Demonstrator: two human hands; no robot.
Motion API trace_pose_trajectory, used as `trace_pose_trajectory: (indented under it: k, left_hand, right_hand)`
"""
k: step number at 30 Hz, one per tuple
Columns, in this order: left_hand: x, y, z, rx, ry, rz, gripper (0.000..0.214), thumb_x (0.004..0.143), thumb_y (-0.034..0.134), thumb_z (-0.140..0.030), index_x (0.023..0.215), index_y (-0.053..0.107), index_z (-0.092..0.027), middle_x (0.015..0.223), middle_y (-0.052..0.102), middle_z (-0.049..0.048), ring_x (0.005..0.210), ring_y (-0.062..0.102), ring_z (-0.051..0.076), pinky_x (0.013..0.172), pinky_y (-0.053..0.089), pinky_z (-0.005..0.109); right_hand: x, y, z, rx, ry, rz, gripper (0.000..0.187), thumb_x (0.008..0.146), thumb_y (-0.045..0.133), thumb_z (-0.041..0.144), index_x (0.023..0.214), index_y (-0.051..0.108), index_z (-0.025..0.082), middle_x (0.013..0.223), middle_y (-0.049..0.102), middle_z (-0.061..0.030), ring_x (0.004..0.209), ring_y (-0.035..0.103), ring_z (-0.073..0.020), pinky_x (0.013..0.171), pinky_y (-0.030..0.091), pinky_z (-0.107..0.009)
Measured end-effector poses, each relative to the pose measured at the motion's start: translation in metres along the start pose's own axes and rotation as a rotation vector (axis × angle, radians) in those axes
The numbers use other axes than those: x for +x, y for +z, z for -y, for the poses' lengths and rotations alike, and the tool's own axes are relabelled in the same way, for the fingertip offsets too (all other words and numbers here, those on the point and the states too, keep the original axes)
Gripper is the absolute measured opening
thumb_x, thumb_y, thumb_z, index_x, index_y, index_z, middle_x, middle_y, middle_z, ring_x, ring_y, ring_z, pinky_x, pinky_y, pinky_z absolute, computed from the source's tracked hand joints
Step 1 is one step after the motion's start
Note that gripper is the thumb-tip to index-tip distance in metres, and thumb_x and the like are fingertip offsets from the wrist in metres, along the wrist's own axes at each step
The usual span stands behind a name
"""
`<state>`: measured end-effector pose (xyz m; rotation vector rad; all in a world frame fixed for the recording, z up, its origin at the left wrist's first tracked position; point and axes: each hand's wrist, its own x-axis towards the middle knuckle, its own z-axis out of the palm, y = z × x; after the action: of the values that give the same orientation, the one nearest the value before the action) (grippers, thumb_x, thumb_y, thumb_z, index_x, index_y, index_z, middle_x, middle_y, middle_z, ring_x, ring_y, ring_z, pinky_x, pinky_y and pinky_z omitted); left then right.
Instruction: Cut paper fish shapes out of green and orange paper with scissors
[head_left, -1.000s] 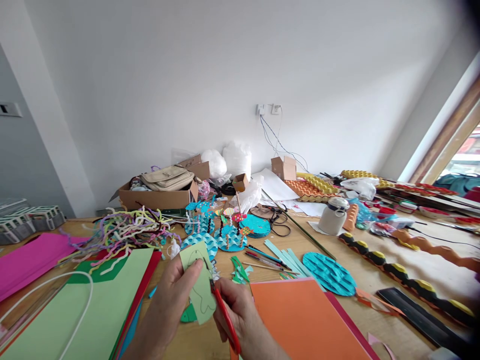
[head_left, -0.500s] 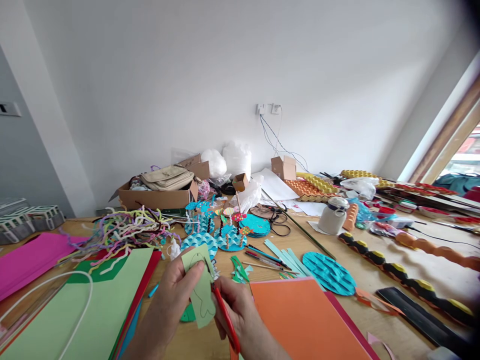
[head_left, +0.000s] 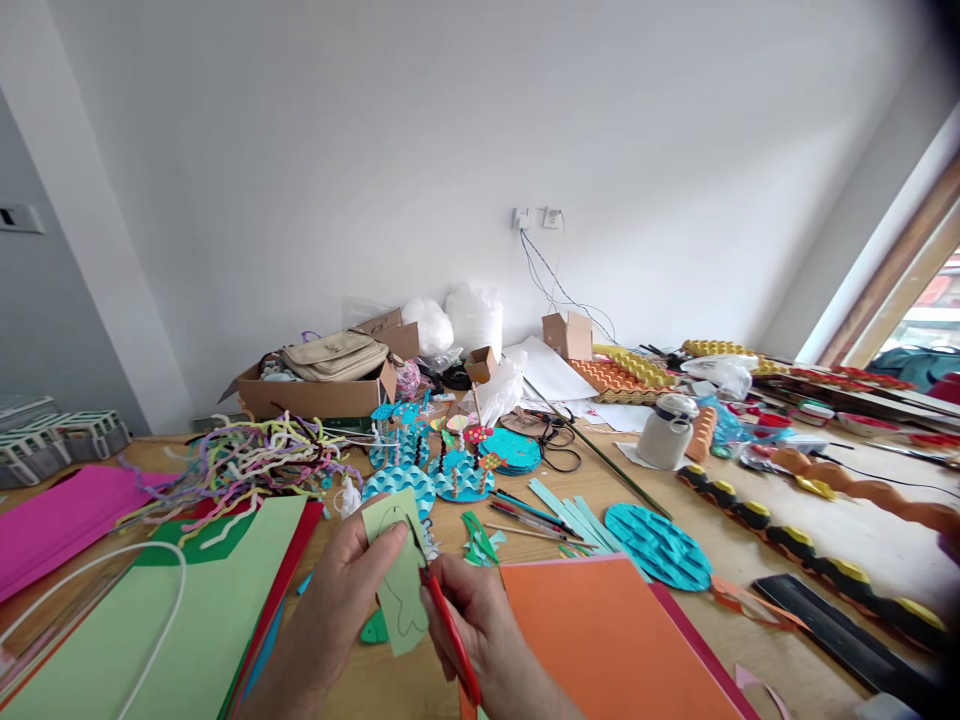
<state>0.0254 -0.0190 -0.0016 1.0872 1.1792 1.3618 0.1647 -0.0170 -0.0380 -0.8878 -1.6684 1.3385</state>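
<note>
A pale green piece of paper with a fish-like outline drawn on it is pinched in my left hand, thumb pressed on its front. My right hand grips red-handled scissors, whose blades meet the paper's right edge near the upper part of the drawing. Part of the blades is hidden by the paper and fingers. Below the paper lies a darker green cut piece. Green paper scraps lie just beyond my right hand.
Orange paper sheets lie at right, light green sheets at left. Beyond my hands stand blue wavy discs with decorated stems. Pipe cleaners heap at left; a painted egg-carton strip and a jar are at right.
My hands and the paper have barely moved, with a slight shift of the scissors at the paper's edge. At far right, a yellow piece now shows by the orange carton strip, which has shifted.
</note>
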Motion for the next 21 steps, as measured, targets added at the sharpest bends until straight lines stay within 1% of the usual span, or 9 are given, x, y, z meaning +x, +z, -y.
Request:
trace_pose_trajectory:
  k: [2,4,6,8,10,12,14,17,21]
  left_hand:
    - [-0.001,0.001,-0.002,-0.011,-0.007,-0.01,0.019,0.072,0.066,-0.037,0.073,0.064,-0.019,0.057,0.057,-0.005,0.055,0.052,0.013,0.053,0.044,0.021]
    - [-0.002,0.003,-0.004,-0.038,-0.031,-0.042,0.023,0.071,0.067,-0.038,0.083,0.065,-0.019,0.058,0.06,-0.0051,0.053,0.051,0.013,0.051,0.044,0.021]
    - [-0.003,0.005,-0.006,-0.081,-0.049,-0.093,0.036,0.07,0.068,-0.039,0.099,0.062,-0.019,0.062,0.064,-0.0046,0.053,0.053,0.013,0.052,0.045,0.022]
    - [-0.003,0.006,-0.007,-0.104,-0.047,-0.128,0.047,0.068,0.07,-0.039,0.107,0.057,-0.018,0.065,0.066,-0.0037,0.056,0.056,0.015,0.055,0.046,0.023]
    - [-0.003,0.007,-0.008,-0.09,-0.027,-0.122,0.042,0.066,0.071,-0.038,0.101,0.058,-0.019,0.065,0.065,-0.0038,0.059,0.057,0.016,0.057,0.046,0.024]
    - [-0.003,0.008,-0.009,-0.048,-0.002,-0.093,0.025,0.065,0.07,-0.037,0.081,0.061,-0.02,0.058,0.06,-0.0053,0.055,0.053,0.015,0.054,0.043,0.022]
    - [-0.003,0.008,-0.009,-0.015,0.014,-0.074,0.019,0.066,0.068,-0.037,0.067,0.058,-0.021,0.053,0.054,-0.0063,0.049,0.047,0.012,0.051,0.038,0.021]
    - [-0.003,0.009,-0.007,0.0,0.034,-0.073,0.02,0.066,0.067,-0.038,0.065,0.059,-0.02,0.053,0.052,-0.006,0.047,0.043,0.011,0.048,0.034,0.021]
    - [-0.001,0.009,-0.002,-0.01,0.062,-0.094,0.021,0.066,0.068,-0.039,0.068,0.061,-0.019,0.055,0.054,-0.0051,0.049,0.044,0.011,0.049,0.036,0.021]
  right_hand:
    - [0.0,0.0,-0.001,-0.012,0.006,-0.006,0.055,0.081,0.045,0.072,0.062,0.039,0.021,0.046,0.036,0.0074,0.041,0.03,-0.007,0.039,0.023,-0.02]
    - [0.001,0.001,-0.001,-0.011,0.009,-0.013,0.054,0.081,0.045,0.072,0.061,0.039,0.021,0.046,0.036,0.0076,0.039,0.03,-0.0068,0.038,0.024,-0.019]
    - [0.001,0.002,0.001,0.0,0.025,-0.02,0.054,0.08,0.046,0.071,0.06,0.039,0.022,0.045,0.035,0.0081,0.038,0.031,-0.0066,0.037,0.024,-0.019]
    - [0.001,0.003,0.004,0.013,0.063,-0.017,0.051,0.08,0.049,0.068,0.059,0.039,0.022,0.043,0.036,0.0084,0.036,0.032,-0.0064,0.036,0.026,-0.018]
    - [0.0,0.003,0.009,0.019,0.097,-0.009,0.046,0.08,0.051,0.062,0.06,0.04,0.022,0.042,0.039,0.0083,0.036,0.034,-0.0065,0.037,0.029,-0.018]
    - [-0.002,0.003,0.015,0.016,0.105,-0.005,0.041,0.082,0.052,0.054,0.059,0.041,0.022,0.041,0.041,0.0078,0.037,0.036,-0.0067,0.039,0.032,-0.017]
    - [-0.003,0.002,0.019,0.01,0.108,-0.006,0.037,0.082,0.052,0.047,0.058,0.04,0.021,0.041,0.042,0.0074,0.038,0.037,-0.0068,0.041,0.034,-0.017]
    - [-0.004,0.001,0.02,0.009,0.111,-0.01,0.033,0.082,0.051,0.04,0.058,0.039,0.021,0.041,0.042,0.0077,0.038,0.037,-0.0065,0.04,0.032,-0.016]
    - [-0.002,0.001,0.015,0.033,0.112,-0.013,0.03,0.081,0.051,0.036,0.059,0.039,0.021,0.041,0.04,0.0087,0.037,0.035,-0.0057,0.038,0.03,-0.016]
